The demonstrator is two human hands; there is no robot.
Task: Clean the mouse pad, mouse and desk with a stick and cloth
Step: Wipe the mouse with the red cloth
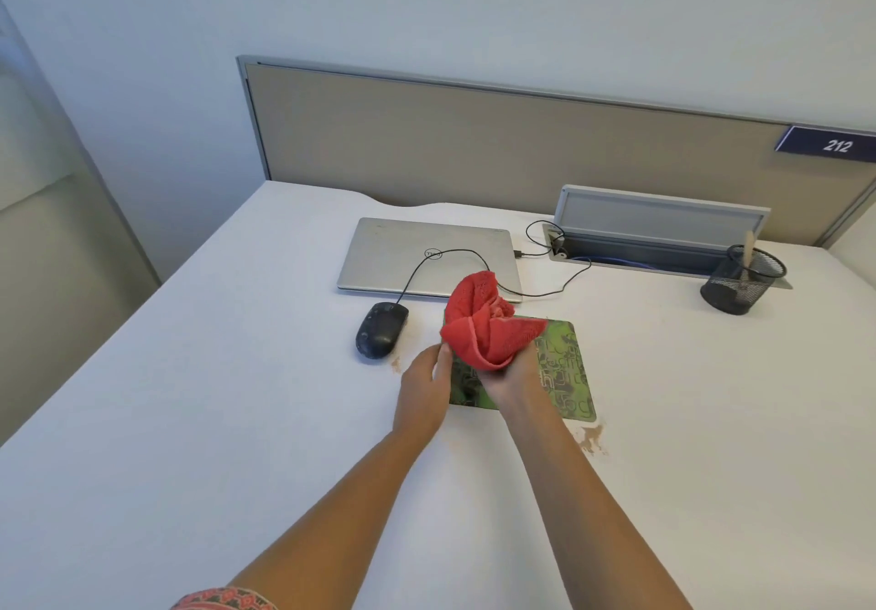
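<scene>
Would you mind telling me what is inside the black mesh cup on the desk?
A pale stick stands in the mesh cup, its top above the rim; whatever else lies at the bottom is too dark to tell.

An office cubicle: a white desk (237,372) with closed laptop (403,254), partition panel (474,149) and number plate (834,145).

Head view, steeply down onto desk (237,396)

Red cloth (483,320) coarsely knit — laptop (403,254) brushed metal, desk (237,372) matt.
</scene>
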